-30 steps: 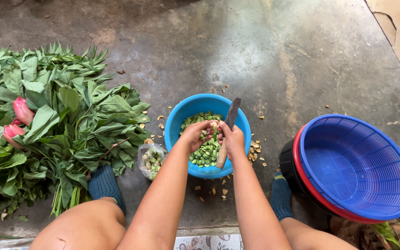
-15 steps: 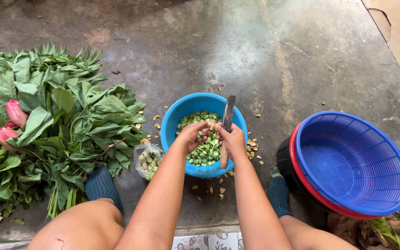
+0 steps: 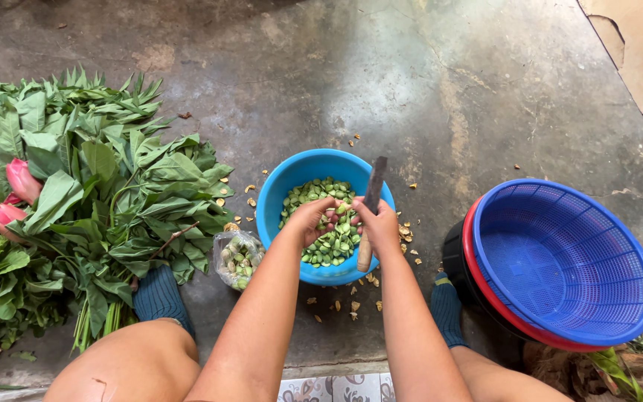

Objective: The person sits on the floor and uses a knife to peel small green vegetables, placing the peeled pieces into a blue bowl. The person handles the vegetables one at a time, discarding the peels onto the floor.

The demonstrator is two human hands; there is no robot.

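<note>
Lying far left of the blue bowl point(image 3: 280, 195): leafy green bunches point(image 3: 76, 201) with pink buds point(image 3: 21, 179), then a small clear bag of beans point(image 3: 237, 257) just beside its left rim. Pinching one green bean point(image 3: 336, 210) over the bowl's heap of green beans point(image 3: 314, 197): left hand point(image 3: 311, 219), fingers curled narrow, touching right hand point(image 3: 379, 225), closed on a wooden-handled knife point(image 3: 370, 208) with blade pointing up. Stacked well right of the bowl: blue basket point(image 3: 560, 260) on red and black ones.

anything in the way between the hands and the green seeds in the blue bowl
Nothing visible does. The left hand and right hand are already over the blue bowl, meeting above the green seeds at a piece pinched between their fingertips. The knife in the right hand points up and away, not across the seeds.
</note>
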